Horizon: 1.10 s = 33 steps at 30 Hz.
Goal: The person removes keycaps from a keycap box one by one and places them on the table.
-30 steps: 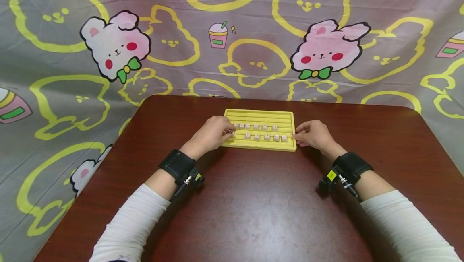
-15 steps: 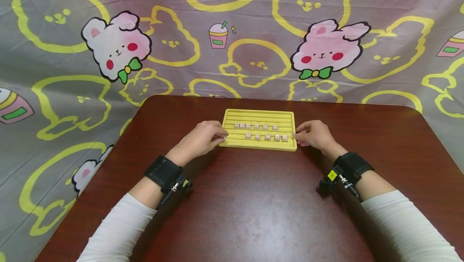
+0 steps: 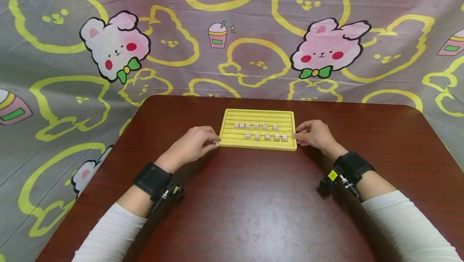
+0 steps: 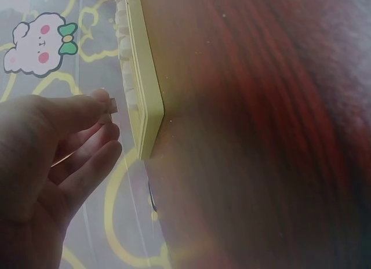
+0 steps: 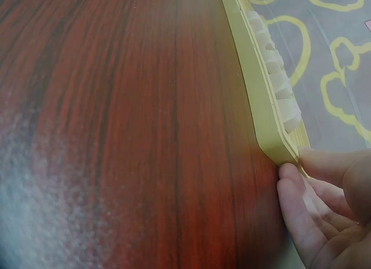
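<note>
Left hand (image 3: 193, 145): we pinch, seemingly, a white cube (image 4: 113, 106) by the yellow tray (image 3: 253, 143), near-left corner;
Right hand (image 3: 315, 134): we grip its right edge;
Cube: carrying step, we judge; next needs steady pinching.

No text, number or brand can be read for certain. The white cubes (image 3: 267, 137) standing in two rows on the yellow tray (image 3: 253, 147) bear dark marks, too small to make out as letters or digits. A yellow label (image 3: 332, 175) on the right wrist camera (image 3: 326, 184) carries blurred marking; a yellow patch (image 3: 176, 190) on the left wrist camera (image 3: 179, 193) is too small to read.
</note>
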{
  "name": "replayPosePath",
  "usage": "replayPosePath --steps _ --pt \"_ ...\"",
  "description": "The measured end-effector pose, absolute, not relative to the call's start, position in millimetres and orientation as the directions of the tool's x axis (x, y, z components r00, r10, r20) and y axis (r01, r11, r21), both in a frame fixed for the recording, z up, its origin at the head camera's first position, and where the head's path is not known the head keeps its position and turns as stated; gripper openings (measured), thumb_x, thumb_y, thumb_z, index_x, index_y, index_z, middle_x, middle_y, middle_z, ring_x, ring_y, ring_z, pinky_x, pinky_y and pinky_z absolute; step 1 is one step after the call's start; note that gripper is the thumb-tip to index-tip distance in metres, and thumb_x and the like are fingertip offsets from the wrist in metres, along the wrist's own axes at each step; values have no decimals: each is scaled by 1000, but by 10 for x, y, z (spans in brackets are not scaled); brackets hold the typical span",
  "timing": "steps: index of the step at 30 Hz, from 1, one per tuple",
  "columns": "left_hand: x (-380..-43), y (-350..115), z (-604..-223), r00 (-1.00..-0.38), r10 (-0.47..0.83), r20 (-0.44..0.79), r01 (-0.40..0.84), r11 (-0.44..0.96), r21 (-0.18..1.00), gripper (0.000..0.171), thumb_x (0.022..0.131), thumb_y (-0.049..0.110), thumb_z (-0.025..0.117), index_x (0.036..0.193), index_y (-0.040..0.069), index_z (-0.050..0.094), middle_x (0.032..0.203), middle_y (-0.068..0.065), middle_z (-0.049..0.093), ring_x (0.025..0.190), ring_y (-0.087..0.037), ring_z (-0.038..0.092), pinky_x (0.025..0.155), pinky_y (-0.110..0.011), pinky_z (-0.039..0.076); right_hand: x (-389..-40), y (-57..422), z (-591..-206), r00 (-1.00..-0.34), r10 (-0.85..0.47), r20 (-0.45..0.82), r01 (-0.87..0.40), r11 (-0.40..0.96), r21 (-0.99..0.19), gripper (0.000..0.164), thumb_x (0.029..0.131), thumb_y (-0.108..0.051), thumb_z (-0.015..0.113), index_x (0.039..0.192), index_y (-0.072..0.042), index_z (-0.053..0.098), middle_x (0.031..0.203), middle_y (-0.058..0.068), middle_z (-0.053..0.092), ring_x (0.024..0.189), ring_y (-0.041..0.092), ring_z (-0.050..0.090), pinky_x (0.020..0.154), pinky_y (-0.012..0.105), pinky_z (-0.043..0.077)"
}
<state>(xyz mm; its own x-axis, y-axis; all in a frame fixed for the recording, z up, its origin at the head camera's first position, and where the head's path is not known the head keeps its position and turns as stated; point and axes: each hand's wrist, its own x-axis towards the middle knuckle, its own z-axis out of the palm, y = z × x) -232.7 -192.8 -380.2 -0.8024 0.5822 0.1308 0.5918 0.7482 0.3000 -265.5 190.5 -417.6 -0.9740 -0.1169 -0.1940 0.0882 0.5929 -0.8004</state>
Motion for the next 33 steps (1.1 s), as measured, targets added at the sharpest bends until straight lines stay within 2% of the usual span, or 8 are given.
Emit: replayPosePath --steps 12,21,33 --pt "-2311 -2071 -3919 -826 558 83 557 783 278 18 90 11 72 107 8 76 98 -2 70 88 -14 65 79 -32 56 -2641 1882 -4165 -973 -121 -198 90 590 -803 37 90 -17 73 116 6 65 106 23 72 72 10 70 68 28 61" --pt "-2314 -2187 -4007 -819 564 103 568 775 278 13 89 9 72 101 9 77 95 -1 70 89 -15 65 80 -34 56 -2650 1900 -4177 -973 -119 -196 87 601 -795 36 90 -17 72 117 6 64 107 23 71 73 11 70 68 29 61" --pt "-2320 -2280 -4045 -831 546 104 551 785 284 15 90 9 71 104 6 77 99 -4 71 92 -18 68 82 -35 57 -2653 1903 -4168 -972 -116 -203 94 602 -793 38 90 -17 72 119 6 63 108 24 71 73 11 70 69 29 61"
